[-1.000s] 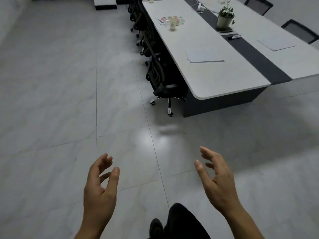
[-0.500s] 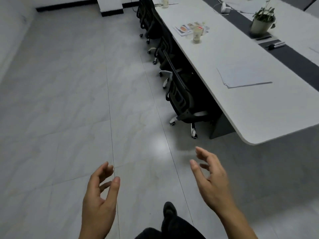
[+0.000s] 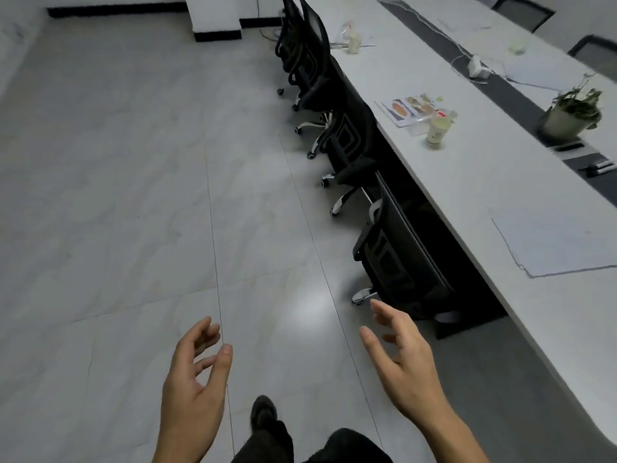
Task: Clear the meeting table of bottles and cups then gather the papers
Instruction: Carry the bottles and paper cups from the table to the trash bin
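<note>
A long white meeting table [image 3: 474, 182] runs along the right. On it stands a pale cup [image 3: 436, 129] beside a printed leaflet [image 3: 409, 107]. A second cup [image 3: 353, 41] stands farther back, and a third small cup [image 3: 517, 45] sits across the dark centre strip. White papers [image 3: 554, 243] lie on the near part of the table. My left hand [image 3: 195, 379] and my right hand [image 3: 405, 359] hang over the floor with relaxed, spread fingers, holding nothing, well short of the table.
Several black office chairs [image 3: 397, 259] are pushed in along the table's left side. A potted plant [image 3: 572, 113], markers [image 3: 601, 168] and a white adapter with cables [image 3: 475, 66] sit near the centre strip. Grey tiled floor [image 3: 133, 195] spreads out to the left.
The view has advanced along the table's left side, so the table, chairs and cups appear closer and larger. Both hands stay low and relaxed.
</note>
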A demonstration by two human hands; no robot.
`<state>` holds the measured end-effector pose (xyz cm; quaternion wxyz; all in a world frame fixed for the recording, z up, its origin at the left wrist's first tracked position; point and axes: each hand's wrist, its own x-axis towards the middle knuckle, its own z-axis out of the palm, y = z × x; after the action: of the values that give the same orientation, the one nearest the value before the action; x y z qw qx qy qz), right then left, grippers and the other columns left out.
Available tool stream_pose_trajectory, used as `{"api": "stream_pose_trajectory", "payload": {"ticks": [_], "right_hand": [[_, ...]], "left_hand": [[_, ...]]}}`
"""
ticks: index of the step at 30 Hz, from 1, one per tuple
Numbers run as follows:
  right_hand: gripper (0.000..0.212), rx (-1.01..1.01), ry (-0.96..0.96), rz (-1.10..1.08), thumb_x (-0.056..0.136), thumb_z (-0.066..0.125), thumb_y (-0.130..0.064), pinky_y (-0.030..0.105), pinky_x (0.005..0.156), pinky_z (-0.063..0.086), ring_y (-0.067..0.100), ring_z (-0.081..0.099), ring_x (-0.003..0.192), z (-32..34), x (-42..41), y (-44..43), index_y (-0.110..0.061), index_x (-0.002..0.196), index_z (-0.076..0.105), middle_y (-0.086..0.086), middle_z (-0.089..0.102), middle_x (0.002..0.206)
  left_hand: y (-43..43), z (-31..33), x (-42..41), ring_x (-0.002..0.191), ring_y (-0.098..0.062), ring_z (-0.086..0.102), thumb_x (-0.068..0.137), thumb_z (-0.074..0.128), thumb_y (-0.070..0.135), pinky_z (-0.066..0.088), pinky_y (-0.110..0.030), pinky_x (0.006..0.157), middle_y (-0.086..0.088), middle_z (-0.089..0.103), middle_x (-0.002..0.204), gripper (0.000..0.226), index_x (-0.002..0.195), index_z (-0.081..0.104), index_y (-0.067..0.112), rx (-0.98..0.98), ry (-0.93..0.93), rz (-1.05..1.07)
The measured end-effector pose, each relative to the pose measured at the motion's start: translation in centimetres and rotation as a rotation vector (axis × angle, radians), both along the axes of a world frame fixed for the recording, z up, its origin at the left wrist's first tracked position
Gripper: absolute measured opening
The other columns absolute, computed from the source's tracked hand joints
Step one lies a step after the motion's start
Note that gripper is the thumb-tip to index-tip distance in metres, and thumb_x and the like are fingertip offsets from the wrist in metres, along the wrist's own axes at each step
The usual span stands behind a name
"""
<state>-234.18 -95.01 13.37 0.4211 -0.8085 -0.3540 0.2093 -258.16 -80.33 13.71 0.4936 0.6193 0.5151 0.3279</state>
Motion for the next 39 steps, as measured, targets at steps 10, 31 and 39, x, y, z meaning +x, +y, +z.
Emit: {"api": "stream_pose_trajectory", "payload": {"ticks": [10, 31, 39], "right_hand": [[0.044, 0.153, 0.183, -0.494, 0.09, 0.066, -0.038, 0.024, 0.096, 0.048, -0.006, 0.055, 0.119, 0.0, 8.9, 14.5, -0.04, 0.133, 0.054, -0.021, 0.062, 0.123], [0.041, 0.165, 0.248, -0.693, 0.093, 0.067, -0.032, 0.04, 0.096, 0.054, -0.001, 0.058, 0.117, -1.1, 47.1, 47.3, -0.039, 0.132, 0.055, -0.025, 0.058, 0.125], [0.042, 0.068, 0.152, -0.975, 0.094, 0.065, -0.029, 0.027, 0.094, 0.051, -0.004, 0.055, 0.119, 0.7, 58.1, 51.9, -0.038, 0.133, 0.053, -0.021, 0.056, 0.13]], "left_hand": [[22.7, 1.2, 16.0, 0.116, -0.008, 0.06, 0.091, 0.062, 0.016, 0.048, -0.029, 0.091, 0.009, 0.065, 0.12, 0.043, 0.123, 0.052, 0.042, 0.054, -0.003, -0.344], [55.3, 0.1, 56.2, 0.116, -0.006, 0.06, 0.086, 0.07, 0.028, 0.048, -0.014, 0.088, 0.016, 0.064, 0.121, 0.045, 0.118, 0.053, 0.055, 0.06, 0.012, -0.591], [64.8, 0.7, 77.4, 0.119, -0.002, 0.056, 0.092, 0.063, 0.02, 0.046, -0.011, 0.09, 0.01, 0.061, 0.125, 0.043, 0.128, 0.05, 0.039, 0.007, 0.04, -0.968]]}}
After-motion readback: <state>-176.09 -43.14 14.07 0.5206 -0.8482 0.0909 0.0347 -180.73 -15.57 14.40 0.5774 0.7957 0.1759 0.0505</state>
